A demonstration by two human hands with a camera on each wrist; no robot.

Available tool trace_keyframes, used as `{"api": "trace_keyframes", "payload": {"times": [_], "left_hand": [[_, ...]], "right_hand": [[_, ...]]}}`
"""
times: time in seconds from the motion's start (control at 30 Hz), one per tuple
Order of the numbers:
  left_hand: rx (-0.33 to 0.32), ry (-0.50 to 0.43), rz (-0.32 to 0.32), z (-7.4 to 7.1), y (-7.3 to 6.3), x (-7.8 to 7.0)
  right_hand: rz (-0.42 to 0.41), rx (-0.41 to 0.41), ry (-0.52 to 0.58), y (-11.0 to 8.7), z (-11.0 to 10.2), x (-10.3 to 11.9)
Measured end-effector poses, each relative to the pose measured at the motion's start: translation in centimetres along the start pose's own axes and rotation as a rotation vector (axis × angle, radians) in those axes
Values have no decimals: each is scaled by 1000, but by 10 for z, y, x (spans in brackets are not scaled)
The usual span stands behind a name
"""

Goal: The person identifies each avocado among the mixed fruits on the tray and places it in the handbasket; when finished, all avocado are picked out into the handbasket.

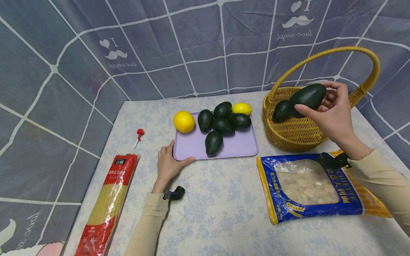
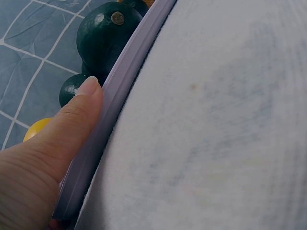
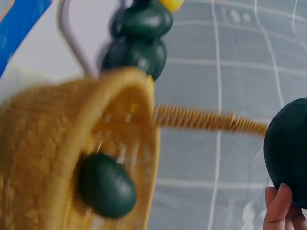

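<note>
My right hand point(image 1: 340, 115) grips a dark green avocado point(image 1: 308, 99) above the wicker basket point(image 1: 289, 141), thumb on its near side. In the right wrist view, fingertips point(image 3: 280, 203) show against that avocado's skin. Another avocado point(image 3: 108, 186) lies inside the basket. My left hand point(image 1: 168, 161) holds the near left corner of the lilac tray point(image 1: 192, 147), thumb along the front rim and the other fingers at the left side. Several avocados point(image 1: 224, 126) sit on the tray, with a round yellow fruit point(image 1: 184, 121) at its left and a lemon point(image 1: 242, 108) at its back right corner.
The basket's tall arched handle point(image 1: 333, 50) rises around the right hand. A blue and yellow pasta bag point(image 1: 307, 188) lies in front of the basket, under the right forearm. At the left are a red spaghetti packet point(image 1: 109, 199) and a red lollipop point(image 1: 140, 132). A tile-print cloth hangs behind.
</note>
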State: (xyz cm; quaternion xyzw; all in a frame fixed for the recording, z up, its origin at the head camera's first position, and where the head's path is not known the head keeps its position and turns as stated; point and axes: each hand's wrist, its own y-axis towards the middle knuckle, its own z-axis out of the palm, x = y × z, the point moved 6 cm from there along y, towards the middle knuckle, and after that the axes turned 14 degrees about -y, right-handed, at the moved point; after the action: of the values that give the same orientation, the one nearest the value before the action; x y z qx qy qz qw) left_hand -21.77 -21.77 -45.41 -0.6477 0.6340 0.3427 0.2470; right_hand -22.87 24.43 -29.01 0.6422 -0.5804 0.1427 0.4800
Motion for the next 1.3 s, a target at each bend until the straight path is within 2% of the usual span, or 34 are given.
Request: {"api": "trace_keyframes", "payload": {"times": [0.1, 0.27, 0.37, 0.57, 0.9, 1.03, 1.3], "left_hand": [[-6, 0, 0, 0, 0, 0], [-18, 3, 14, 0, 0, -1], [-17, 4, 17, 0, 0, -1], [-17, 2, 29, -1, 0, 0], [-60, -33, 100, -3, -4, -4], [-37, -25, 69, -1, -3, -4], [-6, 9, 10, 0, -1, -1]], "right_hand": [[55, 8, -55, 11, -6, -15], [130, 31, -224, 28, -13, -40], [184, 77, -319, 39, -14, -55], [262, 206, -410, 59, -7, -80], [222, 411, -489, 75, 15, -109], [223, 461, -523, 77, 21, -119], [205, 614, -579, 77, 34, -125]]}}
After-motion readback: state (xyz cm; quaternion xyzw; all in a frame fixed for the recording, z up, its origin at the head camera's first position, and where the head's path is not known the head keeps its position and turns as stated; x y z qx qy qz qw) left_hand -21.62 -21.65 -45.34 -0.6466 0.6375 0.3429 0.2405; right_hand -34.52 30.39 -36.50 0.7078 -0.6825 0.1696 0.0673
